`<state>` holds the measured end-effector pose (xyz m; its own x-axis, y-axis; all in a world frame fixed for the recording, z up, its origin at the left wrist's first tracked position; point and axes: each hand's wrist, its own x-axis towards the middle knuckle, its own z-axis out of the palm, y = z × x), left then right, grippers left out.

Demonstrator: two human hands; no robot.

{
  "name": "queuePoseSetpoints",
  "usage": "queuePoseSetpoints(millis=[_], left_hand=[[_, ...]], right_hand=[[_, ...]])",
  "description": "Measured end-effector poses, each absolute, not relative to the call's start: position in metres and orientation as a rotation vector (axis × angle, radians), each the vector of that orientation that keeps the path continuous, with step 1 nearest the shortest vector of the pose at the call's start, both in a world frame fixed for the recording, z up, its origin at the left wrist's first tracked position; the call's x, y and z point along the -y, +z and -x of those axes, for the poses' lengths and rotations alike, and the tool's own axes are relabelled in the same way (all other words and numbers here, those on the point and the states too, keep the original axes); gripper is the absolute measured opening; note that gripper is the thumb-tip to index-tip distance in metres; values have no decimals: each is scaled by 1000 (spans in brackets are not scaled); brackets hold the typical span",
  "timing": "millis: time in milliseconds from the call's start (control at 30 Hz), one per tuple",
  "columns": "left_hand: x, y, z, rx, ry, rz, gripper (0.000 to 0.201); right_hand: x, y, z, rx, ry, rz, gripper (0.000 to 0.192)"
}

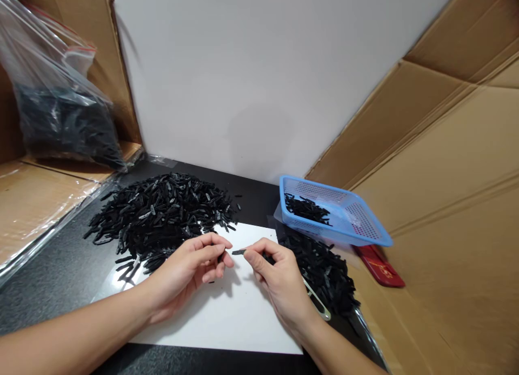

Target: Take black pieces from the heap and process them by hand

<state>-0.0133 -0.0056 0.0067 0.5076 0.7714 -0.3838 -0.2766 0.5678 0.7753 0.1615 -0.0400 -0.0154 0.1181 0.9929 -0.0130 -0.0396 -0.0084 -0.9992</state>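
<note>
Over a white sheet (227, 321), my two hands are close together but apart. My right hand (279, 280) pinches a thin black sliver (238, 252) between thumb and forefinger, its tip pointing left; more dark material shows inside its curled fingers. Closed with curled fingers, my left hand (194, 264) has a small dark piece (221, 255) at its fingertips, mostly hidden. A large heap of black slivers (162, 207) lies beyond my left hand. Another heap (330, 277) is right of my right hand. A pale-handled tool (318, 302) lies partly hidden beside my right wrist.
A blue perforated basket (340, 234) holding some slivers stands tilted at the right heap's back. Near it lies a red flat object (381, 268). A zip bag (67, 120) of dark material stands back left. Cardboard panels (454, 164) flank the dark tabletop (60, 288).
</note>
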Motion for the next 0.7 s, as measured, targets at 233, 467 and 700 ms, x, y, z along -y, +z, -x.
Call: queuePoseSetpoints(millis=[233, 467, 700], left_hand=[[9, 3, 12, -758, 630, -854, 28], [10, 0, 11, -742, 621, -1056, 30], [6, 5, 13, -799, 660, -1198, 34]], right_hand=[[41, -16, -161, 1116, 1166, 1172, 18], [46, -15, -156, 1306, 1061, 1186, 17], [40, -21, -157, 1033, 1234, 1170, 19]])
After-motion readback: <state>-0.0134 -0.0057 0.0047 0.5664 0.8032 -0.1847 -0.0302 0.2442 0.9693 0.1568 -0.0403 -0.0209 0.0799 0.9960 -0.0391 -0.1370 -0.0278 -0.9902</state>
